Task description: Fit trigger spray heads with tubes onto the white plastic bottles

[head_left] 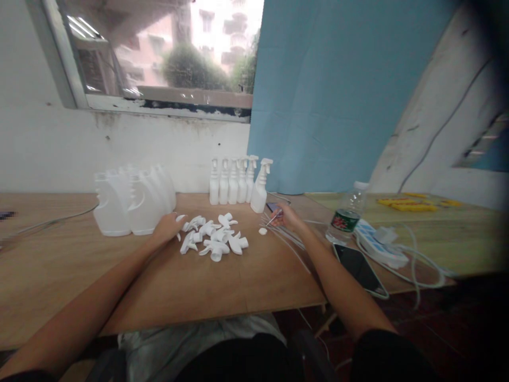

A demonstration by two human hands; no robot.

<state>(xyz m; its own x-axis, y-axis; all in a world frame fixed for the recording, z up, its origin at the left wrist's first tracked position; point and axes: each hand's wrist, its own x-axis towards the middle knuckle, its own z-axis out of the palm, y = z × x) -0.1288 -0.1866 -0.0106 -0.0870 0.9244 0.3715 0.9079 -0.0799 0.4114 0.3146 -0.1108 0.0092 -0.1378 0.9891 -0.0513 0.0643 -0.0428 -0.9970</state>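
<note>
Left hand: the left hand [167, 228] rests on the wooden table [238, 281] at the left edge of the heap of spray heads [212, 239]. Fingers point toward the heap and touch its nearest pieces. Whether anything is pinched between them cannot be told from this view.

Right hand: the right hand [285, 216] is stretched forward to the right of the heap. Its fingers are pinched together on one thin clear tube [273, 218], which slants up from the fingertips.

Tubes: a loose bundle of clear tubes [286, 236] lies on the table just under and beside the right hand, fanning toward the table's near edge.

Spray heads: white trigger pieces lie piled in the middle of the table, between the two hands. One small white cap [263, 231] sits apart from the heap, just left of the right hand.

Finished bottles: a row of white spray bottles [238, 181] stands upright at the back of the table, close to the wall.

Empty bottles: a cluster of larger white bottles [133, 200] stands at the back left, just beyond the left hand.

Right side: a clear water bottle [347, 215] stands upright; a dark phone [361, 269] lies flat near the table edge; a white power strip [379, 246] with a cable lies beside it.

Background: a window [167, 53] above the wall, a blue sheet [330, 90] to its right.
</note>
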